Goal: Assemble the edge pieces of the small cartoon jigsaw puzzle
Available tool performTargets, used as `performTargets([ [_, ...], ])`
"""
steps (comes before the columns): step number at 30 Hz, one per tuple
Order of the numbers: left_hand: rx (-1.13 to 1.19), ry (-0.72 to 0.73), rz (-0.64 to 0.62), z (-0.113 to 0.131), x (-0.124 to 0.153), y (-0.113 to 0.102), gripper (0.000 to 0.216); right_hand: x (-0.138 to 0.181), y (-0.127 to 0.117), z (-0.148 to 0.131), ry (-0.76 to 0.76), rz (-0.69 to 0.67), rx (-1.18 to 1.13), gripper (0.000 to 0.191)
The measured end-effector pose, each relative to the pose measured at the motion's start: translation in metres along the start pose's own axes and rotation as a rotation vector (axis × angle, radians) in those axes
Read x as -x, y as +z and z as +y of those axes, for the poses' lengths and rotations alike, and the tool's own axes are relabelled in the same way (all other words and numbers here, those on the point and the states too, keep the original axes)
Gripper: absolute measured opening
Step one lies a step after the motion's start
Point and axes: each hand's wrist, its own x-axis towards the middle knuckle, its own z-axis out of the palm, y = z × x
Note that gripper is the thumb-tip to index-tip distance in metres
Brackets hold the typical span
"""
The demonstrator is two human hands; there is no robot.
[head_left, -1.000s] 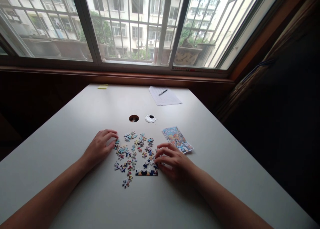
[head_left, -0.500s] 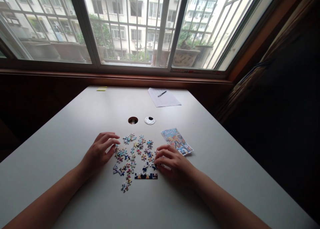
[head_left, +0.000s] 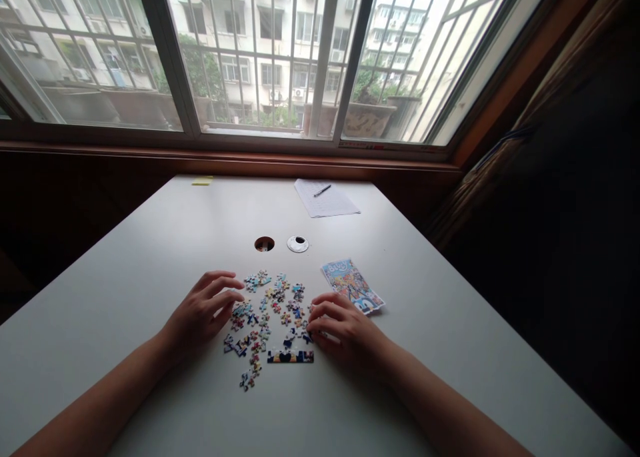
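Compared with a second ago, the left hand [head_left: 203,312] has slid inward from the left edge of the scattered jigsaw pieces [head_left: 267,310], and its fingers, curled before, now spread flat and apart over the pieces at mid-frame left, gripping nothing. The whole scene sits slightly lower in the frame than before, so the head has tipped a little. The right hand [head_left: 345,330] has barely moved: it rests at the right edge of the pile, fingers bent and drawn close, fingertips on loose pieces; whether a piece is pinched between them cannot be told.

The pieces lie in a loose patch at centre frame on the white table [head_left: 150,244], between the two hands. Just below the patch, touching the right fingertips' side, lies a short joined strip of pieces [head_left: 291,356], dark blue with a heart shape.

Just above the right hand, right of centre, lies the colourful puzzle picture card [head_left: 353,286]. Further up the table are a round cable hole [head_left: 265,244], its white cap [head_left: 298,244] beside it, a sheet of paper [head_left: 326,198] with a pen [head_left: 323,190] on it, and a yellow sticky note [head_left: 202,181] at the far edge.
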Motion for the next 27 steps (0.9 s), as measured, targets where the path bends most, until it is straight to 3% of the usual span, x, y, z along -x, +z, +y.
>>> performTargets([
  [27, 0.032, 0.014, 0.001, -0.0013, -0.0004, -0.0001, 0.028, 0.0005, 0.0019, 0.0018, 0.002, 0.013, 0.034, 0.012],
])
